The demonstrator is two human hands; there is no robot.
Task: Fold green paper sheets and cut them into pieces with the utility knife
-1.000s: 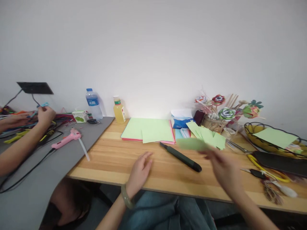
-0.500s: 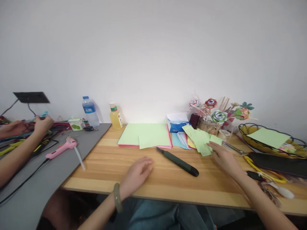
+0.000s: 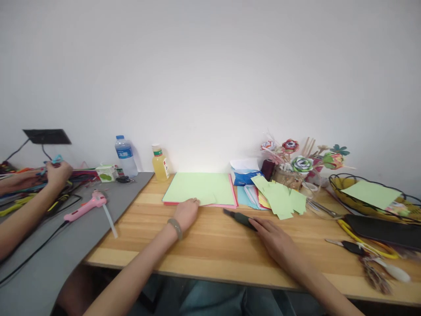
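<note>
My left hand [image 3: 186,214], with a bracelet at its wrist, has its fingers closed on the front edge of a small light green paper piece [image 3: 207,199]. That piece overlaps the front of a stack of coloured paper [image 3: 197,185] with light green on top. My right hand [image 3: 271,235] is over the rear end of a dark green pen-shaped tool with a narrow dark tip [image 3: 242,218], its fingers closed around it. The tool lies on the table, tip toward the stack. Loose cut green paper pieces [image 3: 279,199] lie behind my right hand.
At left, a co-worker's hands [image 3: 57,173] are over a grey mat [image 3: 131,206] with a pink glue gun [image 3: 85,206]. Bottles [image 3: 160,164], a tissue pack [image 3: 245,177] and paper flowers [image 3: 302,163] line the wall. A basket [image 3: 342,184] and small knife [image 3: 351,247] are at right.
My left hand has moved forward to the small green paper piece and closed on it. My right hand has left the cut pieces, moving left onto the dark green tool.
</note>
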